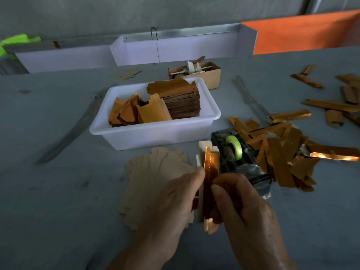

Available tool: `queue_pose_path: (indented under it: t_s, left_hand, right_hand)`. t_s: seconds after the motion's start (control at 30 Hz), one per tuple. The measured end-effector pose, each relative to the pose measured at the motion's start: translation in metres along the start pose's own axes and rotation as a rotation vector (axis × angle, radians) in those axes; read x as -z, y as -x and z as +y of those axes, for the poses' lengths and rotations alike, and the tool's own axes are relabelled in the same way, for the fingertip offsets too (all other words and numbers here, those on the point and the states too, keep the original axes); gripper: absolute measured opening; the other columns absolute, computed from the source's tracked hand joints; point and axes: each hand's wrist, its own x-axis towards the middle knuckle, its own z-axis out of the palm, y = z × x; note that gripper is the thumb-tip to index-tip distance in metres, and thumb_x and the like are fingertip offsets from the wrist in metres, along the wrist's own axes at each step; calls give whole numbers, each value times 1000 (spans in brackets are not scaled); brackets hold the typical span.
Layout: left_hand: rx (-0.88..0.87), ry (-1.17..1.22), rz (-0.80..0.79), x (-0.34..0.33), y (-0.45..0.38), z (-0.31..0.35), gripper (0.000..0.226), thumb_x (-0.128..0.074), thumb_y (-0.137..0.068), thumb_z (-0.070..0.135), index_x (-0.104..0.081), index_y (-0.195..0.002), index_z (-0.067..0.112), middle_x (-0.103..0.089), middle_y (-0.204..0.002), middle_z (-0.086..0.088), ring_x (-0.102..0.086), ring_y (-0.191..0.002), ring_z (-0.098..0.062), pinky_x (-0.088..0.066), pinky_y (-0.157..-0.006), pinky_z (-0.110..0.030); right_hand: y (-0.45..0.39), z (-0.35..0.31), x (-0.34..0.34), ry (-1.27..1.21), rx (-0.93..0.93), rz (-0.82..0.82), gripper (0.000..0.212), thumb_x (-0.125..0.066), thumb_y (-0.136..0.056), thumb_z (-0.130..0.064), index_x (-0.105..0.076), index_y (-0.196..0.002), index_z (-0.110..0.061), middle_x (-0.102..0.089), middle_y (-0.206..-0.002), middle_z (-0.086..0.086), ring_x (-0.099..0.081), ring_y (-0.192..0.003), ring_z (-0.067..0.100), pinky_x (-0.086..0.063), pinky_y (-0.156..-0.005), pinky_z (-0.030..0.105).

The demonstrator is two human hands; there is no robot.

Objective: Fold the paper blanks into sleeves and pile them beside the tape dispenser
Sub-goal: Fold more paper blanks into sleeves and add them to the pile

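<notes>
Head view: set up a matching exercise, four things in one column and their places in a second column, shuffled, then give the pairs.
Things:
1. tape dispenser
2. white tub
3. pale flat blanks
4. pile of folded sleeves

Places:
A. flat on the table under the left hand
B. to the right of the dispenser
C. just beyond the right hand
D. behind the blanks, holding stacked gold paper

Both hands hold the gold blank being folded.

Pairs: 1-C, 2-D, 3-A, 4-B
</notes>
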Motion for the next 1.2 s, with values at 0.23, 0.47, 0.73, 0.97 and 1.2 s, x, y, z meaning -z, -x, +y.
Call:
queue_pose_path:
  t_s: [0.23, 0.47, 0.73, 0.97, 1.2]
  left_hand:
    - [25, -114, -50, 7, 2, 6, 23, -53, -96, 26, -72, -98, 14, -68, -99, -21, -62, -100, -38, -44, -95, -59]
    - [-11, -80, -163, 6, 4, 13, 24, -61, -82, 32, -75, -98, 20, -74, -96, -3, -68, -98, -20, -52, -95, -40]
    - [157, 279, -152, 15, -1, 4, 17, -73, -65, 19, -75, -81, 13, -67, -71, -4, -61, -62, -12, -48, -55, -19]
    - [-229, -434, 44, 23, -2, 17, 21, -66, -86, 18, -71, -87, 38, -70, -86, 15, -63, -83, 4, -48, -76, -15]
    - [-375, -619, 164, 23, -4, 38, 39, -70, -75, 40, -60, -113, 44, -59, -103, 25, -53, -100, 14, -45, -74, -8]
  right_hand:
    - [-1, 2, 8, -40, -153, -7, 11, -62, -74, -38, -58, -83, -32, -66, -70, -8, -62, -62, 2, -48, -55, 11]
    - [-5, -3, 11, -124, -314, -10, 46, -58, -50, -60, -56, -89, -36, -64, -85, -29, -61, -78, -8, -48, -56, 10]
    - [-13, -1, 16, -877, -607, -145, 27, -65, -66, -21, -72, -91, -13, -67, -85, 13, -65, -77, 22, -52, -77, 38]
    - [-17, -6, 37, -686, -510, -68, 50, -60, -68, -65, -70, -100, -27, -73, -99, -2, -69, -94, 15, -51, -75, 29]
    - [-18, -17, 36, 137, -41, -68, 8, -65, -71, -41, -68, -73, -34, -65, -69, -16, -60, -65, -1, -46, -56, 10]
